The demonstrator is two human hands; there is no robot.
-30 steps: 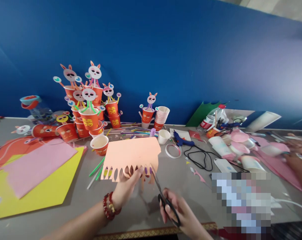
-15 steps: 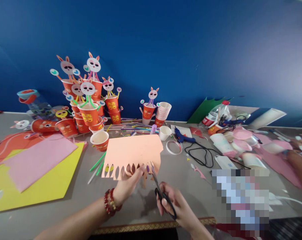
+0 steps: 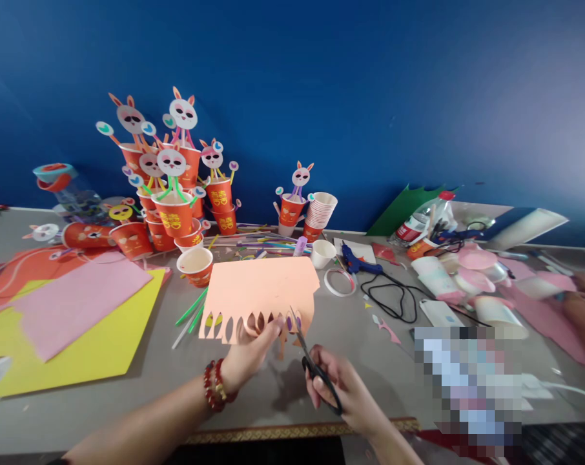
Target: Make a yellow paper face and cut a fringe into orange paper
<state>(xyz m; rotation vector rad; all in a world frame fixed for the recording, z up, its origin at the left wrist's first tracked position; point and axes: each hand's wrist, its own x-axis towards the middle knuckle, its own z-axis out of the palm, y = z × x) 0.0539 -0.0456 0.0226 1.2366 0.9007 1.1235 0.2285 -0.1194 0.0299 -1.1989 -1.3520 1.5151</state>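
Note:
My left hand, with red bead bracelets at its wrist, grips the lower edge of a peach paper sheet. Leaf-shaped notches run along that edge, and small purple-marked ovals show near my thumb. Black-handled scissors are in my right hand, their blades at the paper's lower right beside the ovals. How far the blades are apart is hard to make out.
Red paper cups with rabbit figures stand at the back left. Yellow paper and pink paper lie left. A blue glue gun, tape roll and bottle are right. Another person's hand is far right.
The view has shifted slightly. The scissor blades now reach a little further up beside the ovals, while my left hand keeps its hold on the peach paper.

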